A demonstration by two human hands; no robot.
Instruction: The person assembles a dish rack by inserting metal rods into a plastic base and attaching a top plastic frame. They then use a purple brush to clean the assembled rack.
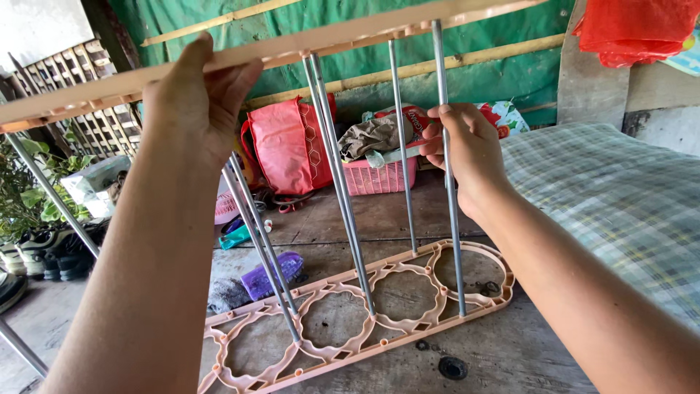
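A pink plastic rack is being held up: its upper shelf runs across the top of the view, and its lower openwork shelf rests on the wooden floor. Several thin metal rods join the two shelves. My left hand grips the front edge of the upper shelf from below, thumb over the top. My right hand is closed around the rightmost rod about halfway up.
A checked cloth covers a raised surface at right. Behind the rack stand a red bag and a pink basket with wrappers. A purple brush lies on the floor. Shoes and plants sit left; green tarp behind.
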